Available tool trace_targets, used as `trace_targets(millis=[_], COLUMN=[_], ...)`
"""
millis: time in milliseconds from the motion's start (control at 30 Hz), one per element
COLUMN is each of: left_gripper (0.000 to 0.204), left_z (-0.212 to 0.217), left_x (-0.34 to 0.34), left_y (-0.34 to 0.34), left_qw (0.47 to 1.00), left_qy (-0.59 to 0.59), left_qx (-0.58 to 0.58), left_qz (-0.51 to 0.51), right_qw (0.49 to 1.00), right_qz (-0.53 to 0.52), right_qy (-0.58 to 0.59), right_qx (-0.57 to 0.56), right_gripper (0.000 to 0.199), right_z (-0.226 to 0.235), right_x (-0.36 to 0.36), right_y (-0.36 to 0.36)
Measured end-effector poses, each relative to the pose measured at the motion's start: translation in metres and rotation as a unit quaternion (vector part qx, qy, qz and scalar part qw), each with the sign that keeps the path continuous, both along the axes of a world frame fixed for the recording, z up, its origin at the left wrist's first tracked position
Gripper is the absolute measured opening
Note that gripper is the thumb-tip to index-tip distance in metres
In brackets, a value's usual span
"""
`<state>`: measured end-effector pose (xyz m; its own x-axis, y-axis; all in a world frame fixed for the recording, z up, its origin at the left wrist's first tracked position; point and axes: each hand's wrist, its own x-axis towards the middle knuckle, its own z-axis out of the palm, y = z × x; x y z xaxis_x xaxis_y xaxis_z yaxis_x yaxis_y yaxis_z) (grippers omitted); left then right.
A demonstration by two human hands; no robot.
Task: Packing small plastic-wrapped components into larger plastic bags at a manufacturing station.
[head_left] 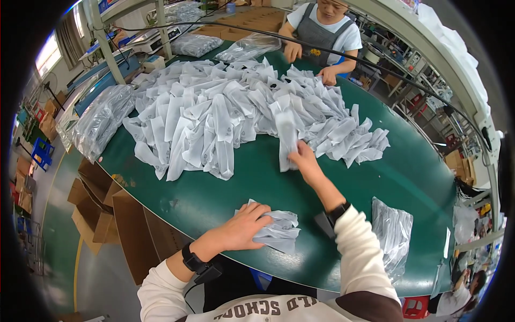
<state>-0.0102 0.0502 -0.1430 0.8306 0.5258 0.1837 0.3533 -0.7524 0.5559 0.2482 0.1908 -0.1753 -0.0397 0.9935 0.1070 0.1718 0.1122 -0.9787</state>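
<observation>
My right hand (pixel 307 162) pinches the lower edge of a whitish translucent pouch (pixel 287 134), a little blurred, in front of a large heap of similar pouches (pixel 206 121). Nearer to me, my left hand (pixel 244 226) lies over a small stack of the same pouches (pixel 279 228) close to the table's front edge. Its fingers stretch across the top of the stack with the thumb apart from them. A smaller spread of pouches (pixel 348 134) trails off to the right of the heap.
The green table (pixel 375 185) has a curved edge. A clear bag packed with pouches (pixel 392 231) lies at the right, another filled bag (pixel 104 118) at the left. Cardboard boxes (pixel 134 225) stand below the left edge. Across the table, a person in a grey apron (pixel 324 40) handles pouches.
</observation>
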Motion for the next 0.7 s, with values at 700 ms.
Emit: trace_targets(millis=[700], left_gripper=[0.082], left_z=[-0.016], left_x=[0.016], left_y=[-0.038], left_qw=[0.997], left_qy=[-0.05], left_qx=[-0.052], left_qz=[-0.002], right_qw=[0.878], right_qz=[0.073], right_qy=[-0.445], right_qx=[0.161], right_gripper=[0.037], right_z=[0.051], right_x=[-0.011], right_y=[-0.107])
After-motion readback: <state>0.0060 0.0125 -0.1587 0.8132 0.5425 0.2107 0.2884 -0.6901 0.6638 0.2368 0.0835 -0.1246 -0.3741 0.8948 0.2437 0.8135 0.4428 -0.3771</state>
